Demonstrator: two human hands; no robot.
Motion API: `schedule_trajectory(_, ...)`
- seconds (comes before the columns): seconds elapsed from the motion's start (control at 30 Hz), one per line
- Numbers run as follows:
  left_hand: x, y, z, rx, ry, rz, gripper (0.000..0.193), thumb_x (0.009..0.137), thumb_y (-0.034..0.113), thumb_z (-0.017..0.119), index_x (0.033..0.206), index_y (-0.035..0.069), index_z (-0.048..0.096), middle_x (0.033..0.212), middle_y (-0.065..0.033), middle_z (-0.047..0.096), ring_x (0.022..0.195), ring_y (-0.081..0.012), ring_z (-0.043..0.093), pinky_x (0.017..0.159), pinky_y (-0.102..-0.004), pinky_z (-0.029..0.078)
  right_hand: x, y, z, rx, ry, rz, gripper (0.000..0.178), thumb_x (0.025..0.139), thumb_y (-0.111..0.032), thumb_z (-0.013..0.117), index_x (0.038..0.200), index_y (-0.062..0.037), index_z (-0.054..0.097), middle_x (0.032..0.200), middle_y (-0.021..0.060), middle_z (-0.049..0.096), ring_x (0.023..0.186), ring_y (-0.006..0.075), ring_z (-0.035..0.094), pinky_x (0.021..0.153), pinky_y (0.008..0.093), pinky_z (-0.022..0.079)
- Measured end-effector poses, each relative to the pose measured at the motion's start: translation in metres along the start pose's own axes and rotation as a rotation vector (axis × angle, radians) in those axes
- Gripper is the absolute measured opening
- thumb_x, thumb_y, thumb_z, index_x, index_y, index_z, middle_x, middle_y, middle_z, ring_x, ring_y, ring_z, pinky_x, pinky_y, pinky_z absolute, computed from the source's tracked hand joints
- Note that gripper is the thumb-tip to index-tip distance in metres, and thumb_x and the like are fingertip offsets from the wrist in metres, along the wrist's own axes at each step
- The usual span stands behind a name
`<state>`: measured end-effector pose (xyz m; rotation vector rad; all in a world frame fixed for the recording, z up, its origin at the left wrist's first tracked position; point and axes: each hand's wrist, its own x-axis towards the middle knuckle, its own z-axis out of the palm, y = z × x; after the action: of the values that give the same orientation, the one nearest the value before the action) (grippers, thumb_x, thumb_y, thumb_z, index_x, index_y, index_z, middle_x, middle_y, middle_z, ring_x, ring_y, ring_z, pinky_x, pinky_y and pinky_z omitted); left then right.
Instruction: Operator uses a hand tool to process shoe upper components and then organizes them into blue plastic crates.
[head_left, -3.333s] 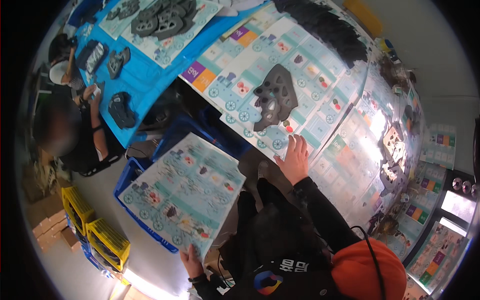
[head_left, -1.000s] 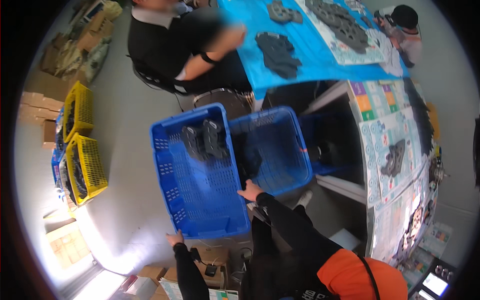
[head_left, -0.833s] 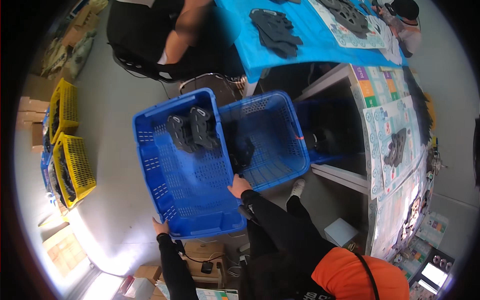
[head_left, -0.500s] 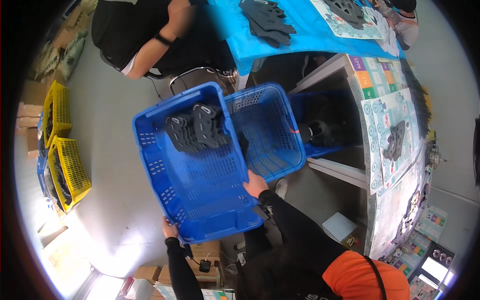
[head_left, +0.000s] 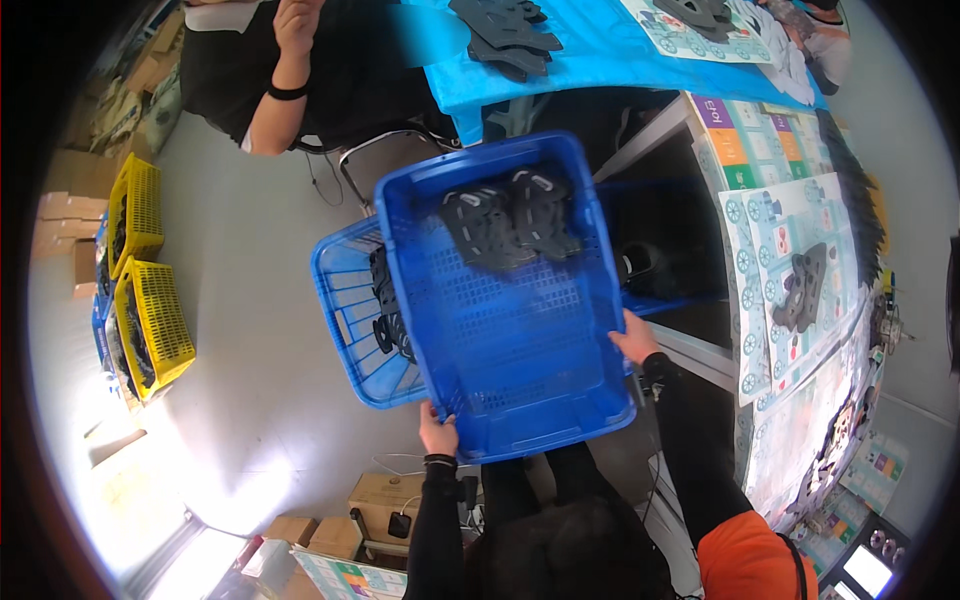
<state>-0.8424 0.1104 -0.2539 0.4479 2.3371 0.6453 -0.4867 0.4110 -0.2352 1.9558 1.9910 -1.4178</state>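
Plainly, blue crate [head_left: 520,350] between hands [head_left: 438,434] [head_left: 635,341]

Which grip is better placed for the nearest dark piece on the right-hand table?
Probably the right grip: it holds the right side of the blue crate, nearer the dark piece; the left grip holds the opposite side.

Can make out only part of a second basket [head_left: 345,238] left of centre, behind the blue crate [head_left: 510,345]; cannot count the blurred dark pieces [head_left: 545,212], upper centre; cannot see every finger of the left hand [head_left: 438,434] or right hand [head_left: 637,342], partly hidden at the rim; lose part of a person [head_left: 225,85] past the top edge, upper left.
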Motion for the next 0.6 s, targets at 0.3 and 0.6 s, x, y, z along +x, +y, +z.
schedule_trajectory(0.3, -0.061, 0.082, 0.09, -0.133, -0.15, 0.106, 0.052, 0.073, -0.006, 0.075, 0.121, 0.002, 0.058, 0.107, -0.0202, 0.068, 0.106, -0.0372, 0.066, 0.091, -0.044, 0.052, 0.008, 0.091, -0.098, 0.0, 0.097, -0.086, 0.053, 0.084, -0.013, 0.072, 0.134, -0.0046, 0.057, 0.124, 0.0175, 0.068, 0.119, 0.0326, 0.064, 0.1, 0.0392, 0.049)
schedule_trajectory(0.6, -0.058, 0.066, 0.103, -0.085, -0.152, 0.207, 0.047, 0.081, 0.009, 0.075, 0.122, 0.002, 0.053, 0.104, -0.0231, 0.066, 0.101, -0.0447, 0.063, 0.088, -0.049, 0.051, 0.039, 0.074, -0.088, -0.249, 0.293, 0.122, 0.057, 0.084, -0.009, 0.071, 0.137, 0.0029, 0.05, 0.122, 0.0263, 0.066, 0.117, 0.0411, 0.063, 0.101, 0.0453, 0.049)
